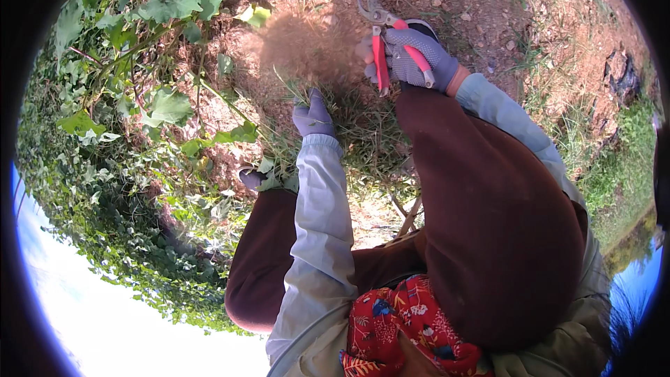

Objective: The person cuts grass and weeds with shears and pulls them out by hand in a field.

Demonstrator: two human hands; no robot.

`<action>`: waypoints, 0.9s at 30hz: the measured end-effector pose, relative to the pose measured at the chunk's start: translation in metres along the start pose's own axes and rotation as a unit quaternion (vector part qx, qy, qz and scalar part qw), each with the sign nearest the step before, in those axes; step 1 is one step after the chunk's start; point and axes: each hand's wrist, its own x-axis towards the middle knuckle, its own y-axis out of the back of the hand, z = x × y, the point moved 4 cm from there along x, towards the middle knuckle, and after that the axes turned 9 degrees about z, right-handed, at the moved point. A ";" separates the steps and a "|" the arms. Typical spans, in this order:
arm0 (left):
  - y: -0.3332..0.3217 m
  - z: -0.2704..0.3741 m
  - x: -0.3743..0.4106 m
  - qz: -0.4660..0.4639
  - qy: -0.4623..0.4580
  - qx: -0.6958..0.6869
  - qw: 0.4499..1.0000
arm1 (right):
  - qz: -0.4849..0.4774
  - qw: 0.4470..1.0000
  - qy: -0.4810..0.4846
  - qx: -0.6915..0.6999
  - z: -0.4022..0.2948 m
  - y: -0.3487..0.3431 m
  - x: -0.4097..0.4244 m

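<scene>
In a grey glove with pale dots, my right hand [416, 57] grips pruning shears [380, 55] with red handles. Their curved metal blades [374, 10] point away from me and stand apart. My left hand [314, 117], also gloved, is closed around a tuft of grass [293, 89] low over the ground. Cut or pulled grass [371, 125] lies in a loose heap just right of that hand. Beyond it, a brown blur like dust [309, 42] covers part of the soil.
Lobed-leaf vines [170, 107] crowd the left side, with a stem reaching towards my left hand. My bent knee in brown trousers [492, 209] rises beneath my right arm. Stony reddish soil [471, 15] stretches ahead. Dark crumpled material [623, 76] lies at far right.
</scene>
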 end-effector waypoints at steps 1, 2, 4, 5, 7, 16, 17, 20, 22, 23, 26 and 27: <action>-0.002 0.002 -0.004 0.000 -0.021 -0.002 1.000 | 0.006 1.000 0.002 0.007 0.001 0.000 0.001; -0.005 0.007 -0.014 -0.025 -0.029 -0.031 0.999 | 0.015 1.000 0.007 0.012 -0.001 0.000 -0.002; -0.010 0.012 -0.042 -0.062 -0.016 -0.047 0.997 | 0.022 1.000 0.004 0.015 -0.002 -0.001 -0.007; -0.009 -0.008 -0.046 -0.097 -0.069 -0.006 0.993 | 0.019 1.000 0.001 0.016 -0.002 -0.005 -0.006; -0.013 -0.022 -0.071 -0.106 -0.090 0.054 0.989 | 0.019 1.000 0.001 0.009 -0.003 -0.005 -0.007; -0.050 0.037 -0.036 -0.028 -0.121 0.006 0.992 | 0.020 0.999 -0.010 0.040 0.002 0.003 0.000; -0.056 0.047 -0.036 -0.032 -0.111 0.014 0.993 | 0.026 0.999 -0.011 0.036 0.000 0.004 -0.002; -0.065 0.076 -0.047 -0.028 -0.037 0.125 0.991 | 0.023 0.999 0.006 0.022 -0.001 0.008 -0.005; -0.070 0.067 -0.042 -0.015 -0.020 0.163 0.986 | 0.019 1.000 0.008 0.020 -0.002 0.009 -0.006; -0.070 0.060 -0.035 -0.014 -0.023 0.161 0.987 | 0.012 1.000 0.007 0.020 -0.001 0.007 -0.004; -0.074 0.049 -0.021 -0.017 -0.038 0.179 0.983 | 0.023 1.000 0.004 0.008 -0.003 0.000 -0.007; -0.075 0.047 -0.019 -0.017 -0.048 0.204 0.978 | 0.030 0.999 0.000 0.011 -0.003 0.000 -0.007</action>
